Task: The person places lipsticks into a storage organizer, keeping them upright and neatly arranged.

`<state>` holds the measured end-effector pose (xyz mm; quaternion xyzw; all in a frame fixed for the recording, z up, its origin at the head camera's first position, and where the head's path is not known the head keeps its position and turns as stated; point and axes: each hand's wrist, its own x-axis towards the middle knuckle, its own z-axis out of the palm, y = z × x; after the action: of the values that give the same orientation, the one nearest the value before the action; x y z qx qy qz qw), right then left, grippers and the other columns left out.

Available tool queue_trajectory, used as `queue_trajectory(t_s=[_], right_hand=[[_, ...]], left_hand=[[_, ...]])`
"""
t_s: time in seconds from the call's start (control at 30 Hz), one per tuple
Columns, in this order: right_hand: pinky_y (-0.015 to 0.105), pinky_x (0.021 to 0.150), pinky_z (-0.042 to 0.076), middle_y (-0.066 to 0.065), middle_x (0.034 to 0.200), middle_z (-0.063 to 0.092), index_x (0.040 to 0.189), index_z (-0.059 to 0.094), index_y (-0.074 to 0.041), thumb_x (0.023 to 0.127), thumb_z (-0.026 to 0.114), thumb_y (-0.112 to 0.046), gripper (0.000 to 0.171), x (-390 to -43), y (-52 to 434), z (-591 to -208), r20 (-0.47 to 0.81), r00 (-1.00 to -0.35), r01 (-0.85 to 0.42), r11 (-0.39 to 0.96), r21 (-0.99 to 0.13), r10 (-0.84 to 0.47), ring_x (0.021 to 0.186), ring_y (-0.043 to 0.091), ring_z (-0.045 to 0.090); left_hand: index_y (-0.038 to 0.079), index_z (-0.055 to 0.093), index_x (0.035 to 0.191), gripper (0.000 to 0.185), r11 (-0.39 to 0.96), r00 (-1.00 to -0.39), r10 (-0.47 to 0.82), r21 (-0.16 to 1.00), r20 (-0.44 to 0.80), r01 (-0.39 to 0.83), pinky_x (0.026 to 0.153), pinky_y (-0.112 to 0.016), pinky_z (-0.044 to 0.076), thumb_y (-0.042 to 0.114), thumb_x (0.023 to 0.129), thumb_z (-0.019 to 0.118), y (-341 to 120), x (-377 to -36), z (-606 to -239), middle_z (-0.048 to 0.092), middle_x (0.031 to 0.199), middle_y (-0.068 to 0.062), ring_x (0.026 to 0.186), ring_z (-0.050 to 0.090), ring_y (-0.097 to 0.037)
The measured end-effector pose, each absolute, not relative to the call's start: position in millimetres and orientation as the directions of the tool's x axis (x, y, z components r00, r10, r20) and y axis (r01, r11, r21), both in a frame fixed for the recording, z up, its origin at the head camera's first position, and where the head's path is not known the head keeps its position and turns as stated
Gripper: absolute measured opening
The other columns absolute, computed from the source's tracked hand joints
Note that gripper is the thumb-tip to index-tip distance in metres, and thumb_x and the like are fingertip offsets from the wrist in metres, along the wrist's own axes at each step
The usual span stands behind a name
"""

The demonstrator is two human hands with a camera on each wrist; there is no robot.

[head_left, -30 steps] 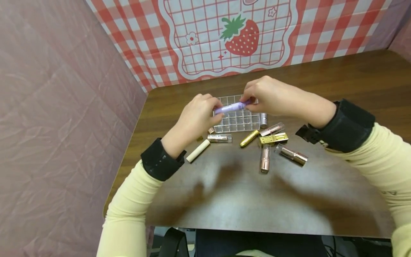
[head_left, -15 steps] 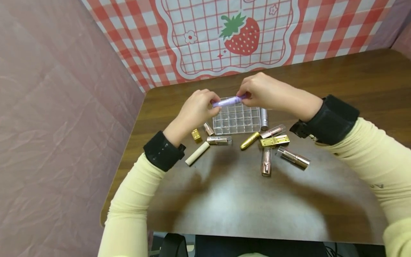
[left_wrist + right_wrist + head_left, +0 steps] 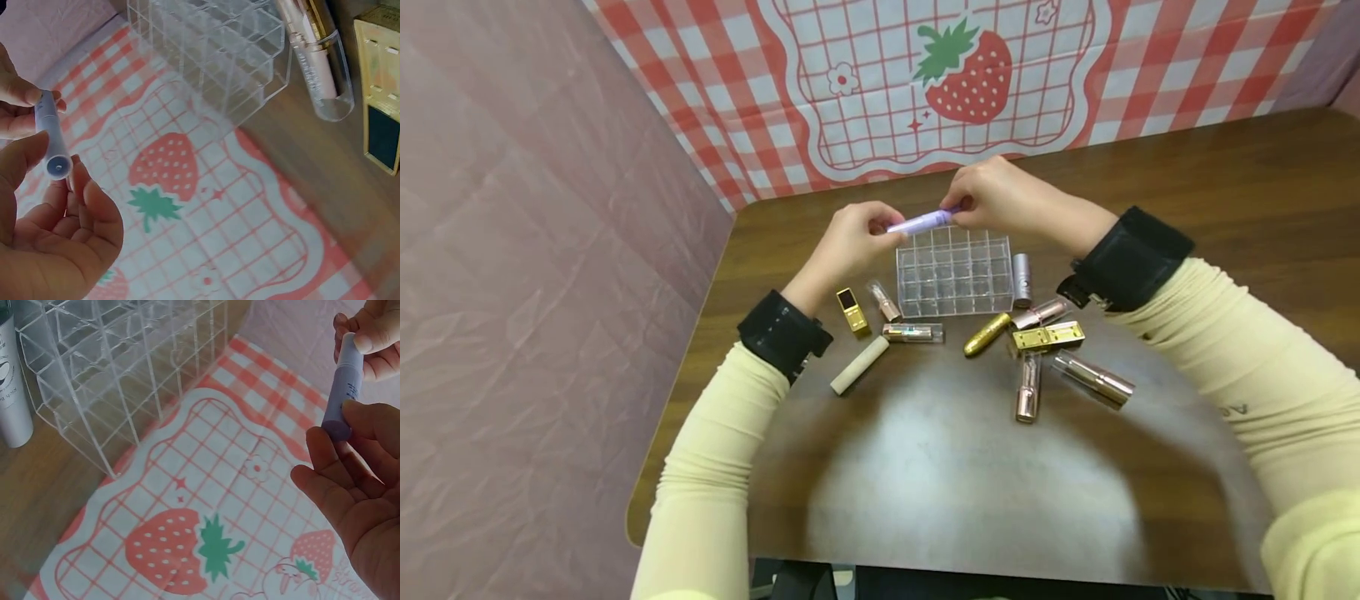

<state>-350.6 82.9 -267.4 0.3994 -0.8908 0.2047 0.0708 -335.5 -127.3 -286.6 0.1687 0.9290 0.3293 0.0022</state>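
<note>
Both hands hold a slim purple lipstick tube (image 3: 922, 222) just above the far edge of a clear compartment organizer (image 3: 955, 271). My left hand (image 3: 855, 237) pinches its left end between thumb and fingers; my right hand (image 3: 996, 193) pinches the other end. In the left wrist view the round end of the tube (image 3: 53, 140) points toward the camera. The right wrist view shows a lighter part and a darker purple part on the tube (image 3: 344, 394). A silver tube (image 3: 1022, 280) lies against the organizer's right side.
Left of and before the organizer lie a gold lipstick (image 3: 853, 312), rose-gold lipsticks (image 3: 913, 333) and a cream tube (image 3: 860, 365). Right of these are a gold bullet-shaped tube (image 3: 987, 335), a gold case (image 3: 1048, 337) and more lipsticks (image 3: 1093, 379). A strawberry-print cloth (image 3: 970, 79) hangs behind the table.
Both hands have moved left and away from my body with the purple lipstick tube, from over the organizer to its far edge. The gold lipstick on the left has come into view.
</note>
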Motion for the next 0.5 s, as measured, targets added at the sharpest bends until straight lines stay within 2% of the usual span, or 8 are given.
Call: queue_trajectory(t_s=[0.2, 0.4, 0.5], right_hand=[[0.036, 0.068, 0.051, 0.018, 0.087, 0.065, 0.093, 0.068, 0.007, 0.082, 0.061, -0.001, 0.015, -362.2, 80.1, -278.1, 0.285, -0.681, -0.731, 0.599, -0.328, -0.675, 0.075, 0.026, 0.062], [0.036, 0.068, 0.051, 0.019, 0.088, 0.064, 0.093, 0.068, 0.007, 0.082, 0.061, -0.002, 0.016, -372.8, 77.3, -286.7, 0.275, -0.700, -0.712, 0.608, -0.351, -0.659, 0.076, 0.027, 0.062], [0.036, 0.069, 0.051, 0.018, 0.087, 0.064, 0.094, 0.068, 0.007, 0.083, 0.061, -0.002, 0.016, -377.5, 76.0, -289.5, 0.269, -0.706, -0.705, 0.615, -0.353, -0.654, 0.076, 0.027, 0.062]], left_hand=[[0.003, 0.065, 0.101, 0.023, 0.656, -0.965, 0.255, 0.721, 0.066, 0.223, 0.065, -0.022, 0.041, 0.018, 0.084, 0.066, -130.7, -348.7, -298.7, 0.061, 0.089, -0.008, 0.078, 0.052, -0.016], [0.000, 0.064, 0.104, 0.024, 0.498, -0.982, 0.188, 0.864, -0.027, 0.072, 0.069, -0.023, 0.048, 0.014, 0.084, 0.065, -133.4, -360.4, -309.7, 0.063, 0.093, -0.009, 0.088, 0.058, -0.026], [-0.001, 0.064, 0.105, 0.025, 0.436, -0.984, 0.170, 0.900, -0.054, 0.026, 0.071, -0.024, 0.049, 0.013, 0.084, 0.065, -134.1, -364.9, -313.5, 0.063, 0.093, -0.008, 0.093, 0.058, -0.028]])
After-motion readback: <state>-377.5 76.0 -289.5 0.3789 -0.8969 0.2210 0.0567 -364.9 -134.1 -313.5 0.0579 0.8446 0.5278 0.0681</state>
